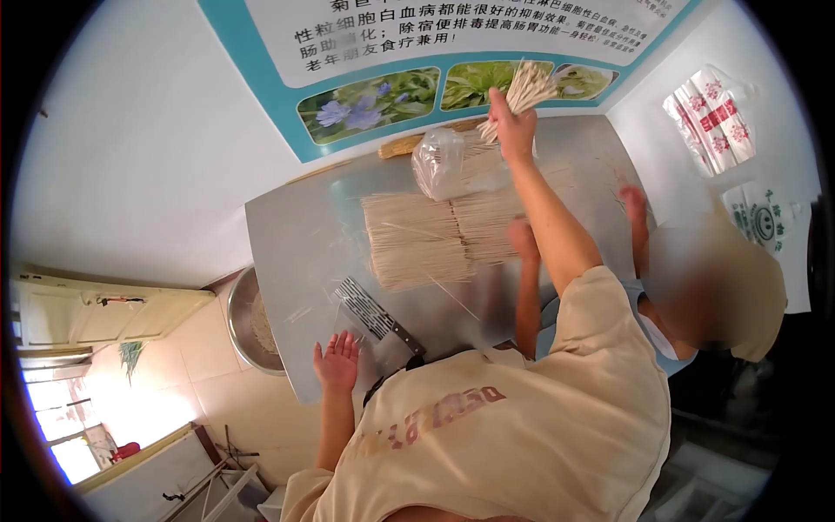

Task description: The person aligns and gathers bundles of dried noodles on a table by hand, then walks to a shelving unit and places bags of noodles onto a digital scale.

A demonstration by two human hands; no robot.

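Note:
My right hand (513, 129) is raised over the far side of the metal table, closed around a bundle of dried noodles (529, 87) whose ends fan out at the top. My left hand (337, 364) is open at the near left edge, palm up, fingers apart, holding nothing. Beside it lies a cleaver (370, 311) with a patterned blade and dark handle. Across the middle of the table are long rows of dried noodles (413, 239), split by a gap. A clear plastic bag (437, 163) sits behind them, near more noodles.
To my right a co-worker leans in, one hand (524, 239) at the noodles and another hand (634, 205) near the table's right side. A metal basin (248, 322) stands left of the table (296, 235). A poster (278, 87) and hanging plastic bags (711, 120) are on the walls.

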